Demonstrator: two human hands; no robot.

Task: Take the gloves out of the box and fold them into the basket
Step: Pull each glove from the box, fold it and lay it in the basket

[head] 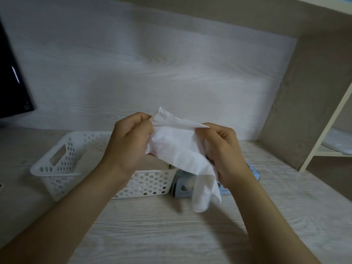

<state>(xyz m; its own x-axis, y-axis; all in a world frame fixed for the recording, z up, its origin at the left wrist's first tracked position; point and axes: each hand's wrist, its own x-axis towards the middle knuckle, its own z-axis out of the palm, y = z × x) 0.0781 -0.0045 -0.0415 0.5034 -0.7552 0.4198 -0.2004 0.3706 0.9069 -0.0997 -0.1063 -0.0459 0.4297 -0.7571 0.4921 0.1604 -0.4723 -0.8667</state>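
Nearest, at the centre of the frame, both hands hold one white glove [177, 147] in the air above the desk [152, 235]; the left hand [129, 143] is closed on its upper left edge, the right hand [226, 153] pinches the upper right corner, and the top edge is drawn taut between them; the rest hangs slack, the glove's finger end drooping towards lower centre-right. It looks thin, filmy and almost weightless; I judge it soft, limp, probably a little slippery, apt to crumple or spring out of a fold; hold it by the edges and corners, as here, and press each crease flat, since it has no stiffness of its own.

Just behind the hands, left of centre, stands the white perforated basket [57, 168]; pale folded shapes seem to lie inside, though I cannot tell what they are. Touching or just beside its right end, partly hidden by the glove and right hand, is the pale blue box [182, 187]; small printed marks show on its front, but nothing is readable.

Farther back, a dark screen [11, 82] fills the upper left edge; a shelf frame [323, 121] stands at right.
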